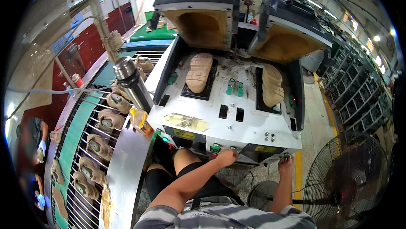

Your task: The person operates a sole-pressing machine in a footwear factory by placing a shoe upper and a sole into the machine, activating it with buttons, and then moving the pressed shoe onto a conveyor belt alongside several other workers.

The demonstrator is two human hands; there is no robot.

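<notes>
The person wears a shirt in broad, wavy-edged stripes of pale and darker grey, with a line of small lettering printed across the front. Its sleeves are short; the right sleeve carries the same grey banding. At the shirt's lower edge shows a narrow black strip, too small to identify. Below come plain black shorts, smooth and close-fitting, their hems ending near the knees. Both forearms are bare, as are the left hand and right hand.
</notes>
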